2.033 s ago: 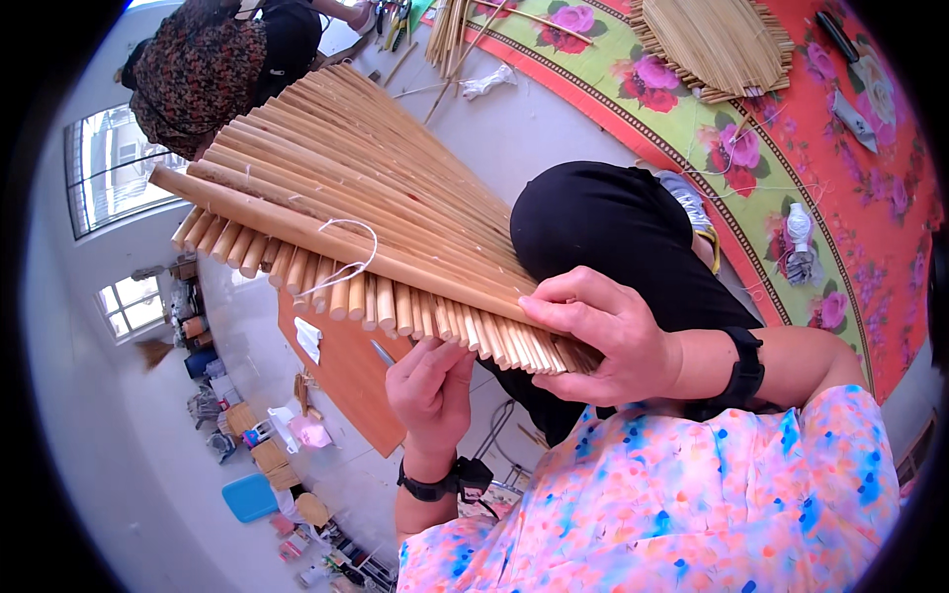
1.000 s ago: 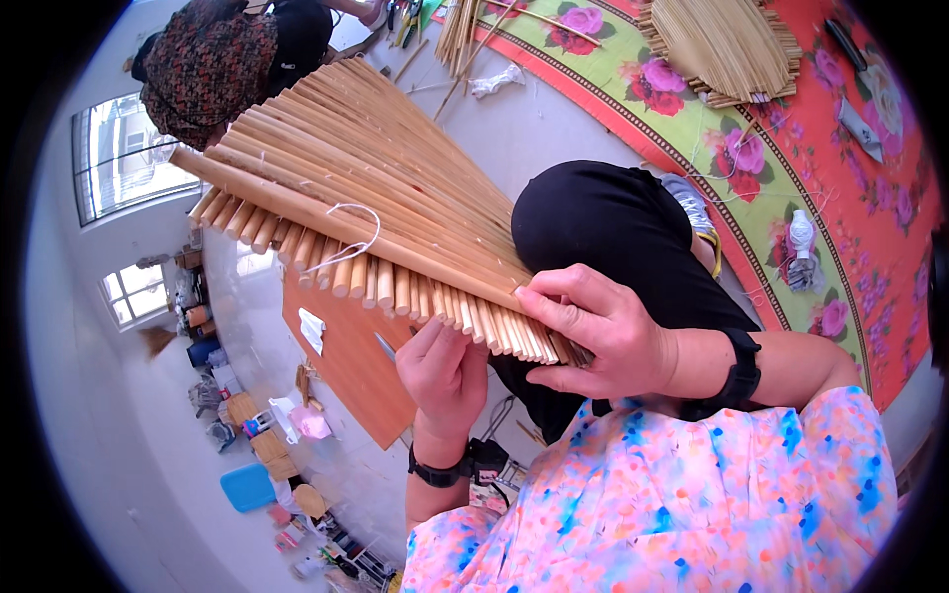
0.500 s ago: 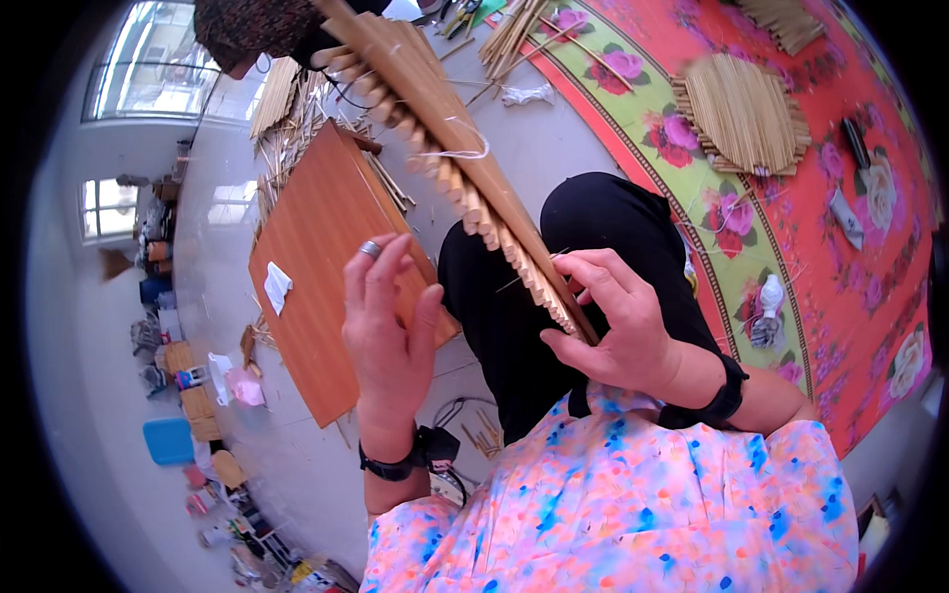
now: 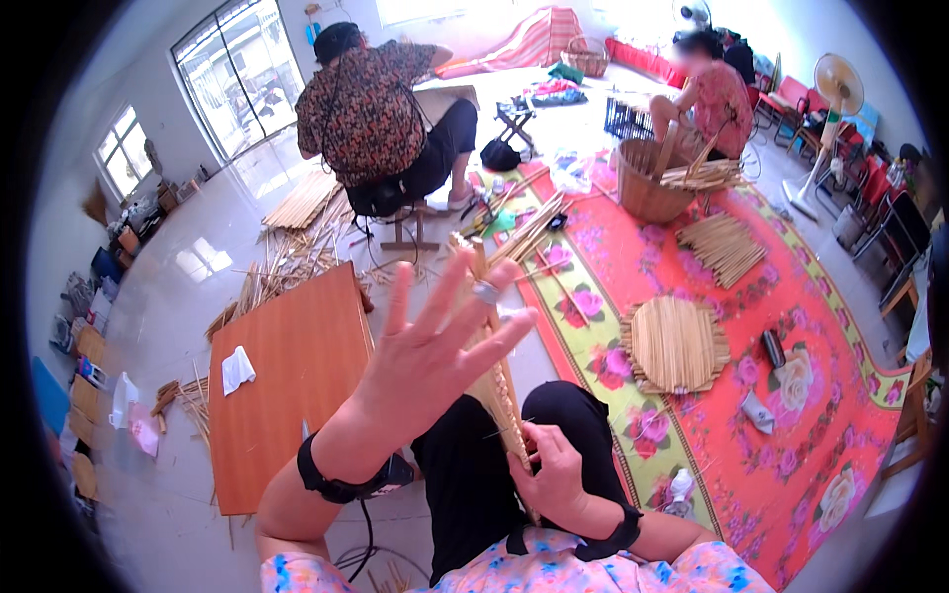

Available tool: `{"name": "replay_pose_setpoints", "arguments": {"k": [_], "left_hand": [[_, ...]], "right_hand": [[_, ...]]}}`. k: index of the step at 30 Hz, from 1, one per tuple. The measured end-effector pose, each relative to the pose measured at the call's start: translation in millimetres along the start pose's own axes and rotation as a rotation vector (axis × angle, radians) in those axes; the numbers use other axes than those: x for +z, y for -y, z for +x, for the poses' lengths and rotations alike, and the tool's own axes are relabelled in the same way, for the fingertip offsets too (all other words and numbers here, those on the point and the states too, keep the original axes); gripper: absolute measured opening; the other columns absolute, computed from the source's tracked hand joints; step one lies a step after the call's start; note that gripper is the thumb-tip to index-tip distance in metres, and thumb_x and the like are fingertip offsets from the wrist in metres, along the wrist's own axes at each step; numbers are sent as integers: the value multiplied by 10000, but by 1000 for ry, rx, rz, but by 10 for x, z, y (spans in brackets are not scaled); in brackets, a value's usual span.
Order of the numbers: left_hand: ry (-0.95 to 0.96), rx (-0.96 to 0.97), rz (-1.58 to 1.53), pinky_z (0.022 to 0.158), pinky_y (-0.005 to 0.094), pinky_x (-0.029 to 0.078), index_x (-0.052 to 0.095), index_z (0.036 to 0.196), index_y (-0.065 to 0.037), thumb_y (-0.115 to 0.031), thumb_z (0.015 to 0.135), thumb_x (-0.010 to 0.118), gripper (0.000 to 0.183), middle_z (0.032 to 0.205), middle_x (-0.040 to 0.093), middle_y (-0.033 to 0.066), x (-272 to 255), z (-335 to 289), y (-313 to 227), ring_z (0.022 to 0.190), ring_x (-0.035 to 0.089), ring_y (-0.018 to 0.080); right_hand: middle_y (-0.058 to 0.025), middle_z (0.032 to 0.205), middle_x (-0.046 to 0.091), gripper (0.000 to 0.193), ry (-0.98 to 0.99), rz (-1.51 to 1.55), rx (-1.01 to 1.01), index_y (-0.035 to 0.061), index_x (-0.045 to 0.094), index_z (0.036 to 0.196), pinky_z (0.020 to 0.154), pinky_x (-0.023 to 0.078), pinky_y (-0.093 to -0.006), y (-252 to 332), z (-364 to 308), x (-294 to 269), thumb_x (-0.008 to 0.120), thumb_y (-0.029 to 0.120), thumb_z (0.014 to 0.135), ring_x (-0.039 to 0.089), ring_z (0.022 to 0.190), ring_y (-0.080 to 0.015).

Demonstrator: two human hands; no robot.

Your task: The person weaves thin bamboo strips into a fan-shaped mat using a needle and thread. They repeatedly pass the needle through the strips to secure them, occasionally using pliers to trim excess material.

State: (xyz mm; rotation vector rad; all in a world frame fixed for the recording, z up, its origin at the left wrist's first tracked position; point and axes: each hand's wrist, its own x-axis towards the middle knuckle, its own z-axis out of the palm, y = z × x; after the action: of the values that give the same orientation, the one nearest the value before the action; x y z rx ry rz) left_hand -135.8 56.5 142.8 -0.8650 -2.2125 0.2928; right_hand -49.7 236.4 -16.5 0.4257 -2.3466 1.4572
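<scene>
A panel of pale, straw-coloured sticks (image 4: pixel 506 407) stands nearly edge-on over my lap, its row of cut stick ends facing up. My right hand (image 4: pixel 556 476) grips its near lower end, thumb and fingers closed at the edge. A thin, dark, needle-like piece (image 4: pixel 492 435) shows beside that grip. Raised in front of the panel's far part, my left hand (image 4: pixel 420 361) holds nothing, with its fingers spread wide and a ring on one. It hides much of the panel, so I cannot tell whether the two touch.
At left lies a brown wooden board (image 4: pixel 287 395) with a white cloth (image 4: pixel 237 371). Loose sticks (image 4: pixel 267 282) are heaped beyond it. A round stick panel (image 4: pixel 677 344) rests on the red floral mat (image 4: pixel 791 465), near a wicker basket (image 4: pixel 647 188). Two people (image 4: pixel 361 109) sit farther off.
The view has tilted up, showing more of the room. My left hand has risen and spread its fingers in front of the panel; my right hand keeps its grip.
</scene>
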Motion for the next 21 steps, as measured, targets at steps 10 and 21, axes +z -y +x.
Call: {"name": "replay_pose_setpoints", "arguments": {"k": [10, 21], "left_hand": [[287, 312, 50, 1141, 583, 301, 657, 1066, -147, -162, 852, 611, 219, 1097, 667, 21, -44, 84, 256, 1247, 553, 189], [490, 81, 81, 667, 406, 509, 650, 734, -167, -267, 790, 687, 120, 715, 674, 32, 418, -26, 949, 735, 692, 241]], "right_hand": [[-159, 1002, 630, 349, 88, -144, -151, 21, 589, 1155, 760, 539, -419, 118, 188, 93, 652, 58, 814, 637, 896, -357], [-183, 1238, 541, 563, -213, -193, -335, 36, 530, 1306, 992, 445, -444, 36, 942, -81, 645, 2, 755, 520, 1136, -387]]}}
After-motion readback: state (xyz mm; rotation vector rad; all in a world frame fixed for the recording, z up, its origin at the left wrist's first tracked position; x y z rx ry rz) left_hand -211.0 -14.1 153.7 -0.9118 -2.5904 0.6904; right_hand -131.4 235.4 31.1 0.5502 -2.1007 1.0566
